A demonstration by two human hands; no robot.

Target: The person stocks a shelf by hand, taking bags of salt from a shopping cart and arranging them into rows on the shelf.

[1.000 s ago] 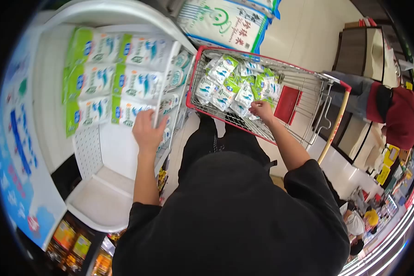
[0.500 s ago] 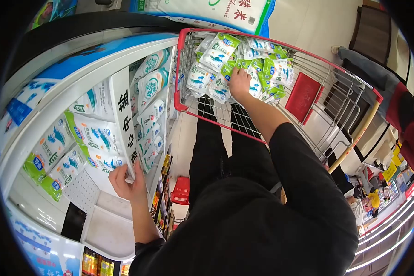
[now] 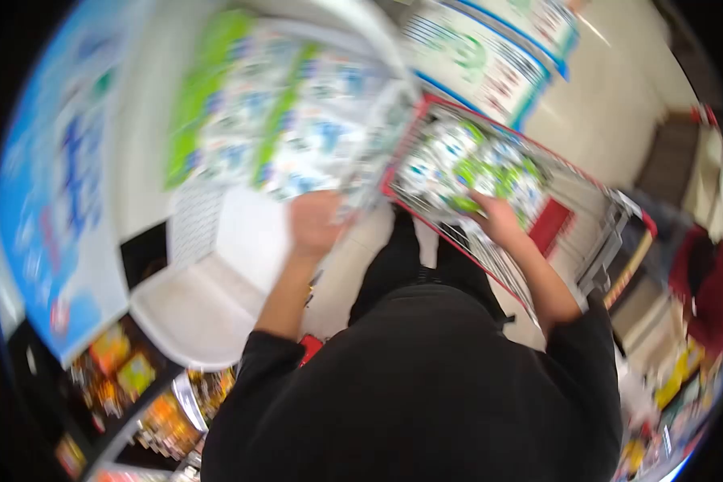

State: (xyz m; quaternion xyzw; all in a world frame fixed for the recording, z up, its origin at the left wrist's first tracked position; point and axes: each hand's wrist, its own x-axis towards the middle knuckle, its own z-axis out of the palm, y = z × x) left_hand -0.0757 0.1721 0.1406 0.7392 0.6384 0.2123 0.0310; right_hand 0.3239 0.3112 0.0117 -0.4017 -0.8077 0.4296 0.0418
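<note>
White-and-green packets, likely bagged salt, lie heaped in a wire shopping cart with a red rim. My right hand is over the cart's near side by the heap, fingers apart, with no packet visibly lifted. My left hand is at the lower right edge of a white display shelf, its fingers smeared by motion. Above it, rows of similar packets stand on the shelf, blurred. Whether the left hand touches the shelf edge or a packet cannot be made out.
Large white-and-blue sacks lie beyond the cart. A blue printed panel flanks the shelf on the left. Colourful goods sit at lower left. A person in dark red is at the right.
The view has swung toward the shelf and blurred. My right hand has drawn back from the middle of the heap to the cart's near side. My left hand remains by the shelf edge.
</note>
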